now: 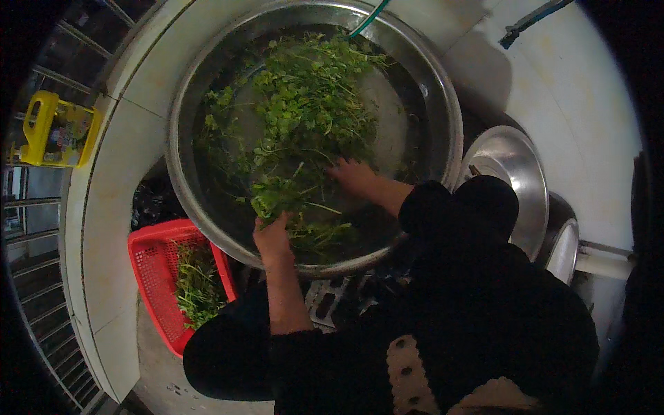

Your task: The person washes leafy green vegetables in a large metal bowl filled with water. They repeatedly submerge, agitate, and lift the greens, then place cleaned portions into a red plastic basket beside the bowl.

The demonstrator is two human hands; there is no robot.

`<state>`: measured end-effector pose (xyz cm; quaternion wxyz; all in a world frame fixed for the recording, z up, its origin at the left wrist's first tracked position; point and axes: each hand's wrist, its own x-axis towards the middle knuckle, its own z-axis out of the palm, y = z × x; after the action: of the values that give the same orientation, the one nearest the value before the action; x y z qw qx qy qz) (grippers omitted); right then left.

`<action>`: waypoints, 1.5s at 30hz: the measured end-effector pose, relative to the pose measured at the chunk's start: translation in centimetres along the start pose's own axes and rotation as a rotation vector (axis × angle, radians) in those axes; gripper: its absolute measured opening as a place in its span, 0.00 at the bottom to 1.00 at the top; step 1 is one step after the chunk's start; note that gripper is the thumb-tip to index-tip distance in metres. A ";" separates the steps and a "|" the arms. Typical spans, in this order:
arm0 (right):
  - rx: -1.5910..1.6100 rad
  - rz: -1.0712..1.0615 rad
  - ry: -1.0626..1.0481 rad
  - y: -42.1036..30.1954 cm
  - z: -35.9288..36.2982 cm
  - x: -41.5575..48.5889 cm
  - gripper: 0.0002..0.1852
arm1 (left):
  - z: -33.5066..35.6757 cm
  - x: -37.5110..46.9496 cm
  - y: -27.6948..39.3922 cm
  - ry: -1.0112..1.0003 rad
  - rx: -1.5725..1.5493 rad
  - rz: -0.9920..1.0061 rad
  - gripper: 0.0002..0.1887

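Note:
A wide stainless steel basin (181, 78) full of water stands before me. Leafy green herbs (311, 98), which look like cilantro or a similar plant, float in a large heap across its far side. Near the basin's front rim, my left hand (272, 236) grips a small bunch of greens (275, 194). My right hand (355, 176) reaches in from the right at the near edge of the heap. Its fingertips are partly hidden by stems and dark water, so whether they hold any is unclear.
A red plastic basket (155, 280) with more greens (199, 285) sits at the left by my knee. A green hose (371, 18) runs into the basin at the back. Another metal basin (531, 176) leans at the right. On the left stand metal bars (39, 295) and a yellow jug (41, 119).

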<state>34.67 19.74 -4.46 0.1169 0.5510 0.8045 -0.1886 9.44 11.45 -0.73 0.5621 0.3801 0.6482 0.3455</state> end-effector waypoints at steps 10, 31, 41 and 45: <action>1.104 0.365 -0.342 2.9 -8.0 2.5 0.17 | 0.1 -7.1 10.2 0.422 -0.756 -0.250 0.16; 0.397 0.219 0.289 -0.2 -4.1 -2.2 0.23 | 3.0 -10.0 -2.5 0.059 0.027 -0.146 0.14; 0.378 -0.054 -0.313 -5.7 1.2 -3.0 0.17 | 5.1 -7.9 -7.2 0.318 -0.693 -0.277 0.24; 0.724 0.343 0.165 -5.6 2.3 -2.9 0.10 | 5.0 -7.4 -4.3 0.326 -0.934 -0.442 0.23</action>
<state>30.43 14.53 -4.38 -0.1198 0.6960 0.5892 -0.3925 14.55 2.98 -1.69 0.6228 -0.1139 0.5688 0.5250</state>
